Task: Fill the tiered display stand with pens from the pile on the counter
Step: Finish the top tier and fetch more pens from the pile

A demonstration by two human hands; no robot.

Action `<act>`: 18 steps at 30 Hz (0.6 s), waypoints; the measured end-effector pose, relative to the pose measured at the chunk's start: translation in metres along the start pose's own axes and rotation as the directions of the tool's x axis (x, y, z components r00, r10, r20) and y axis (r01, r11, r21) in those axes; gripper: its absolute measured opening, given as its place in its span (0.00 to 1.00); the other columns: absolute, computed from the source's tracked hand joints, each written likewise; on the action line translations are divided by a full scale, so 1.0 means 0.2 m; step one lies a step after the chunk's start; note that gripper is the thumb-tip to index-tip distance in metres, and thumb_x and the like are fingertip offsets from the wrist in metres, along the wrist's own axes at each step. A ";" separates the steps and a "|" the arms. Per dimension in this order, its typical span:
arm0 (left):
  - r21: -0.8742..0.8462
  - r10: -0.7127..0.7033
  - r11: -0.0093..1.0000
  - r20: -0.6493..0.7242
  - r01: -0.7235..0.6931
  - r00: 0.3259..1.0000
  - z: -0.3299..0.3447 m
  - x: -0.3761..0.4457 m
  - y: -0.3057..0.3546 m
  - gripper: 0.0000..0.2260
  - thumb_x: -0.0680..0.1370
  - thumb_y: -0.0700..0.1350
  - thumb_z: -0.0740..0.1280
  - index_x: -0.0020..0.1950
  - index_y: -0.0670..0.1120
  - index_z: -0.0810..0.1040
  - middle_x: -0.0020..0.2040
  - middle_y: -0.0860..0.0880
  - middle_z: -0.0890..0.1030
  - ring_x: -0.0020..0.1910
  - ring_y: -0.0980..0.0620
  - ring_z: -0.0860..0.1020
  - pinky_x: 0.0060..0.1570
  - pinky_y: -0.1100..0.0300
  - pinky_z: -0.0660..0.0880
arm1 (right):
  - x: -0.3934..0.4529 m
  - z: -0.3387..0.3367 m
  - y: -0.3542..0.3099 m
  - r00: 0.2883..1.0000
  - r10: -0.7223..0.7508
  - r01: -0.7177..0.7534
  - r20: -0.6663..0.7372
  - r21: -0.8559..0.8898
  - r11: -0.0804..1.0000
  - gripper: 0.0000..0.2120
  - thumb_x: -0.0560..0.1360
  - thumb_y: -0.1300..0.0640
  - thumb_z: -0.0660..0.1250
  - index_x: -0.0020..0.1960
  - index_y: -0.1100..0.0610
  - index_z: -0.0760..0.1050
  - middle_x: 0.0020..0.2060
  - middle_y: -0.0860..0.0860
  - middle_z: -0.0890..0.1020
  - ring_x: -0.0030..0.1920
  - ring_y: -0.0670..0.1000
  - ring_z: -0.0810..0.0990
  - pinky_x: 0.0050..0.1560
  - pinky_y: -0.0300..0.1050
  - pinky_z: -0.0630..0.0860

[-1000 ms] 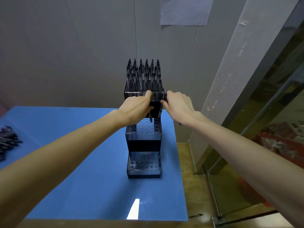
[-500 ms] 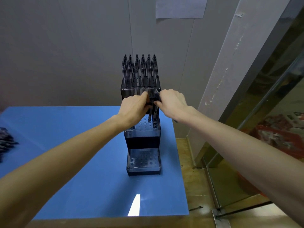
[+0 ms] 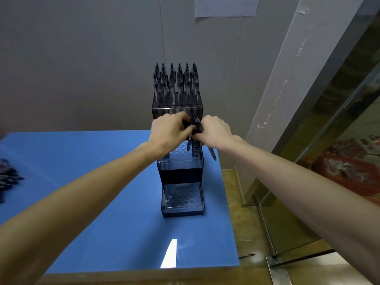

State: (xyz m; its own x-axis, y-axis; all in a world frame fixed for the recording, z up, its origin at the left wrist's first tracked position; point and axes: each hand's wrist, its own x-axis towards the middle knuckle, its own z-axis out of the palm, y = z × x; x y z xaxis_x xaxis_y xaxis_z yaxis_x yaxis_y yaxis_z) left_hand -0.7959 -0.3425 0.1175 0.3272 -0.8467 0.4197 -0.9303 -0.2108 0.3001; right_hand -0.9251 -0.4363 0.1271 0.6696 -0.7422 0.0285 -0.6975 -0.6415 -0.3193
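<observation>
Fingers of both my left hand (image 3: 168,130) and right hand (image 3: 214,131) pinch a small bunch of pens (image 3: 192,138), now lowered from the full top tier so their tips reach the middle tier's holes on the stand (image 3: 181,167); seating comes next.

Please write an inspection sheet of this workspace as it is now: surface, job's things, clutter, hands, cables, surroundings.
Surface: blue counter top, with a bright glare streak near the front edge.
Job's things: tiered display stand; top tier full of upright pens; middle and bottom tiers show open holes; pen pile at the far left edge.
Clutter: nothing seen.
Hands: left hand and right hand together hold a bundle of pens over the middle tier.
Cables: nothing seen.
Surroundings: grey wall panels, paper sheet on the wall, glass door at right.
</observation>
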 end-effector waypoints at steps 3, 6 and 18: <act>0.011 -0.002 1.000 -0.044 0.003 0.999 -0.01 0.03 0.03 0.14 0.80 0.60 0.66 0.57 0.53 0.82 0.40 0.55 0.85 0.43 0.52 0.82 0.43 0.54 0.77 | -0.01 0.02 0.05 0.998 0.045 -0.049 0.037 0.096 0.994 0.10 0.74 0.51 0.72 0.41 0.56 0.75 0.38 0.52 0.84 0.42 0.57 0.83 0.44 0.51 0.80; 0.053 -0.005 0.999 -0.060 0.008 0.998 -0.02 0.05 0.04 0.12 0.80 0.59 0.67 0.51 0.53 0.84 0.38 0.55 0.84 0.41 0.53 0.82 0.41 0.56 0.77 | -0.01 0.01 0.11 0.993 0.049 -0.074 0.105 0.251 0.965 0.14 0.74 0.51 0.75 0.35 0.55 0.74 0.34 0.51 0.84 0.39 0.53 0.84 0.42 0.50 0.81; 0.116 -0.070 0.991 0.002 0.069 0.998 -0.01 0.07 0.03 0.19 0.78 0.61 0.65 0.36 0.49 0.84 0.30 0.52 0.81 0.33 0.51 0.79 0.36 0.59 0.73 | -0.01 -0.07 0.18 0.994 0.070 -0.111 0.089 0.637 0.763 0.06 0.80 0.63 0.62 0.46 0.58 0.77 0.45 0.58 0.87 0.37 0.50 0.84 0.37 0.43 0.79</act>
State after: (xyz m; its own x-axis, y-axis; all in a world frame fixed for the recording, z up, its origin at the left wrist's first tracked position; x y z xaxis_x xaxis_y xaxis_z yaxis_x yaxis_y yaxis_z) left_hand -0.7960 -0.3549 0.1275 0.3910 -0.8309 0.3959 -0.9184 -0.3238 0.2274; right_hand -0.9551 -0.4616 0.1294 0.6388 -0.7653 -0.0787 -0.4438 -0.2831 -0.8502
